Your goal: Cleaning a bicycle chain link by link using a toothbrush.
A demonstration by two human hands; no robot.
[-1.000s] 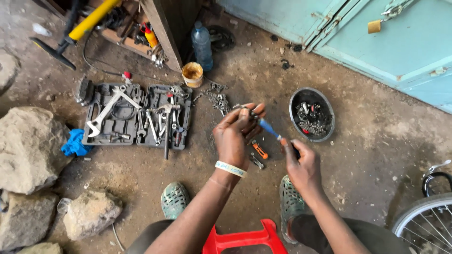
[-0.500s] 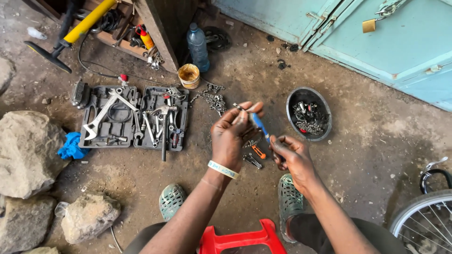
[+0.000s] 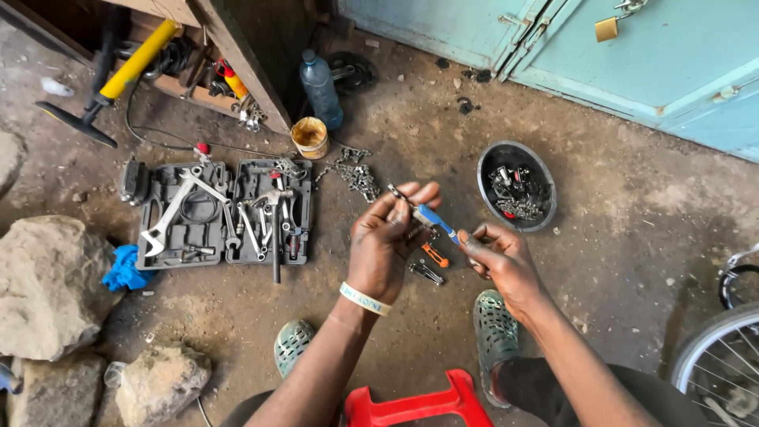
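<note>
My left hand (image 3: 389,241), with a pale wristband, pinches a small dark metal part (image 3: 398,192) at its fingertips. My right hand (image 3: 500,259) grips a blue-handled tool (image 3: 436,220) whose tip points up-left into the part held by the left hand. Both hands hover over a dirt floor. Below them lie an orange-handled tool (image 3: 435,255) and a small metal piece (image 3: 427,272). A bicycle chain (image 3: 354,174) is heaped just beyond the left hand.
An open grey tool case (image 3: 225,217) with wrenches lies at left. A black bowl (image 3: 516,187) of metal parts sits at right. Yellow cup (image 3: 309,137), blue bottle (image 3: 320,88), yellow pump (image 3: 126,67), rocks (image 3: 47,285), red stool (image 3: 407,405), bicycle wheel (image 3: 719,364), teal door (image 3: 632,55).
The view has shifted slightly. My right hand has moved left and closer to the left hand, bringing the blue-handled tool's tip onto the part at the left fingertips.
</note>
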